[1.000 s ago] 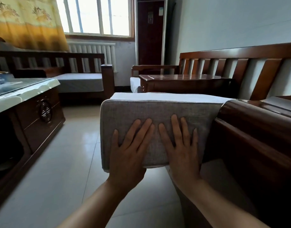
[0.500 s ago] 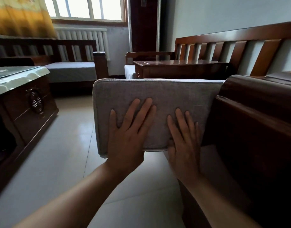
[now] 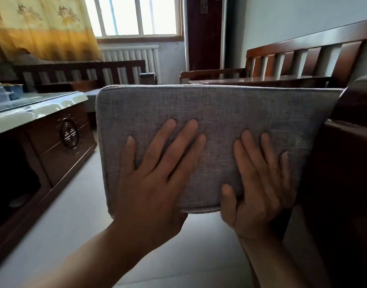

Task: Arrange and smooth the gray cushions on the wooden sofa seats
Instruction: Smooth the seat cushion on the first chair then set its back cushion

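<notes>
So both hands are flat on the front face of the gray cushion (image 3: 209,125), fingers straight and spread, pressing into the fabric rather than gripping it. The left hand (image 3: 157,173) sits a bit left of the middle, fingertips reaching about halfway up the face, palm hanging over the bottom edge. The right hand (image 3: 259,183) is just to the right of it, close to the wooden armrest (image 3: 348,142), with its thumb resting on the lower face just above the bottom seam.

Compared with half a second ago, the cushion fills way more of the view and its top surface, which showed as a pale strip a second back, is now out of sight; only the front face shows. The right thumb has come up onto the fabric where before it sat at the bottom edge. The left hand looks about the same, flat and open.

The cushion's right end tucks in behind the armrest of the wooden sofa (image 3: 303,57). Left of the left hand is a dark wooden cabinet (image 3: 60,142) with a glass-topped surface, and beyond the fingertips there's a second sofa (image 3: 78,73), a radiator (image 3: 128,55) and a yellow curtain (image 3: 43,28) by the window.
</notes>
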### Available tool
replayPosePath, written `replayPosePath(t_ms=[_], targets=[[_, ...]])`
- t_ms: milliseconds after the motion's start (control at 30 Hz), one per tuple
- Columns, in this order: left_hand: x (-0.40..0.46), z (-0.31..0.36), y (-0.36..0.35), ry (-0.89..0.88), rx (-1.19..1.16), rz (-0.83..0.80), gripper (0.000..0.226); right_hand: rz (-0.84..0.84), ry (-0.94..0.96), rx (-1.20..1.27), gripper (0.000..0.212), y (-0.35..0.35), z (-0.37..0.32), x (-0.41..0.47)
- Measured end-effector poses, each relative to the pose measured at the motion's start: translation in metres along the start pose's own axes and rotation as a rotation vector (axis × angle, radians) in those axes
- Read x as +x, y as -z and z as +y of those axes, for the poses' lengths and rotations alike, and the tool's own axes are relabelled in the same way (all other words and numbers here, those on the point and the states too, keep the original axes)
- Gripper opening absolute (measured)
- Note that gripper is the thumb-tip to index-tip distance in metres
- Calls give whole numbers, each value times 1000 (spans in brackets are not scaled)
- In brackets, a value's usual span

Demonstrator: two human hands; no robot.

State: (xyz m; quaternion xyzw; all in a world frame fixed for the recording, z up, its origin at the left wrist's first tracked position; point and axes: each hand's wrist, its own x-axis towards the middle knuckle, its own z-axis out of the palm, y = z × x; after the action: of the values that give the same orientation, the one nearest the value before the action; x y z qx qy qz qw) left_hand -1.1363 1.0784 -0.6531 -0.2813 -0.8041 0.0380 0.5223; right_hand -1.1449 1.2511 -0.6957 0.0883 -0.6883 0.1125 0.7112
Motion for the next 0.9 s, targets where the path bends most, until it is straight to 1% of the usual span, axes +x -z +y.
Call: replayPosePath(t_ms=[167,300,433,567,600,733,800,900], targets=[[20,-12,5,-14,37,-29,88,38,-56,69,47,-8,-3,25],[40,-19,11,-24,4,-43,90,44,-72,98,45,-8,-1,46],[52,-23,16,-25,-42,-57,87,48,-60,98,44,-12,0,60],[69,-32,19,-39,-61,-38,95,63,-43,94,45,-15,2,81],[74,-36,20,-13,-67,-39,98,61,-27,105,44,-18,1,91],[103,-71,21,183,-75,-87,108,18,50,126,39,-48,-13,154],[122,-92,25,203,-68,-128,111,-3,33,87,38,-62,-22,182],[149,-111,29,182,-87,-173,115,-28,1,54,38,-75,-25,205]])
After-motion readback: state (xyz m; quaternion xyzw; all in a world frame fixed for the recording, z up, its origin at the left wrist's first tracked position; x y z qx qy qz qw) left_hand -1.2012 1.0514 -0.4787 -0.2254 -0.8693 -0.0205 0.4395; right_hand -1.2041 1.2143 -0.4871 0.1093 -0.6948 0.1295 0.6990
